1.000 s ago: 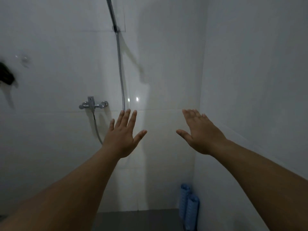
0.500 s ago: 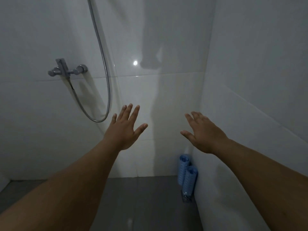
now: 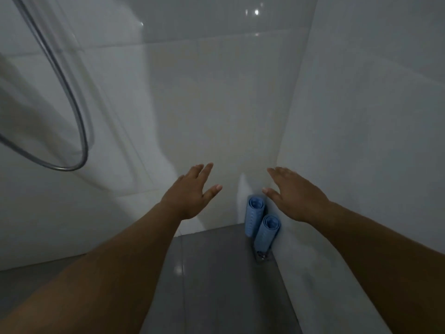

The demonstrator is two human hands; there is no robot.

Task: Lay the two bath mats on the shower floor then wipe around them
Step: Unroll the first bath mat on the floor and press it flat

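Two rolled blue bath mats, the far mat (image 3: 254, 216) and the near mat (image 3: 267, 233), stand upright in the corner at about 2 o'clock on the grey shower floor (image 3: 216, 280), probably propped against the right wall (image 3: 361, 141) to stay out of the way. The left hand (image 3: 190, 194) and right hand (image 3: 296, 195) reach forward, fingers spread and empty, seemingly heading for them. No writing is legible anywhere.

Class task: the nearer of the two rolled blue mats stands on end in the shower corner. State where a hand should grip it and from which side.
Grip the nearer rolled mat around its upper body, just below the open spiral top. Come from the left and above with the right hand: the right wall blocks that side, the farther roll stands behind, and wrapping the cylinder should keep it rolled.
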